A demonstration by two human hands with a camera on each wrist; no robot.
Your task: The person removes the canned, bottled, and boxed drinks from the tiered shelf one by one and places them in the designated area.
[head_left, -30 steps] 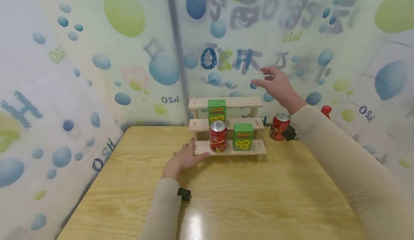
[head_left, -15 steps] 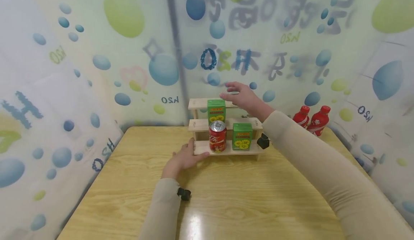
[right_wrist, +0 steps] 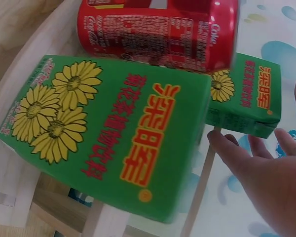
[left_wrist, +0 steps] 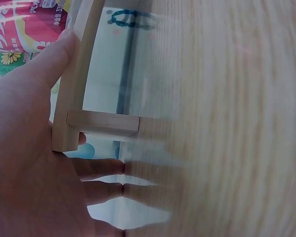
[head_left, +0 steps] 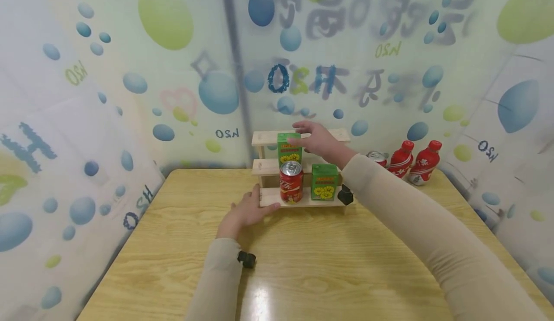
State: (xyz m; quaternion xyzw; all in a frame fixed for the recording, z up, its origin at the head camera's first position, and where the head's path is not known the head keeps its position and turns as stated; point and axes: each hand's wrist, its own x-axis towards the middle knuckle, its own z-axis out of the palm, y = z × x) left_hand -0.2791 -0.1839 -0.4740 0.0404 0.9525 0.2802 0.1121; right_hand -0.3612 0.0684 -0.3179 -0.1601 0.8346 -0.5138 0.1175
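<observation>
A three-step wooden display rack [head_left: 266, 167] stands at the table's back edge. My left hand [head_left: 247, 211] holds the left end of its bottom step. In the left wrist view the thumb lies along the step [left_wrist: 79, 74], with several fingers reaching past its end to the tabletop. My right hand [head_left: 322, 143] is at the upper green drink carton [head_left: 289, 154], which stands on the middle step. Thumb and fingers are spread about that carton [right_wrist: 259, 96] in the right wrist view, with gaps beside it. On the bottom step stand a red cola can [head_left: 291, 186] and another green carton [head_left: 324, 189].
To the right of the rack, two red bottles [head_left: 400, 160] stand on the wooden table [head_left: 303, 263], beside another red can [head_left: 377, 157] partly hidden by the right sleeve. A patterned curtain [head_left: 182, 95] rises right behind the table.
My right hand has moved left and down from above the rack's right side to the upper green carton. My left hand stays on the rack.
</observation>
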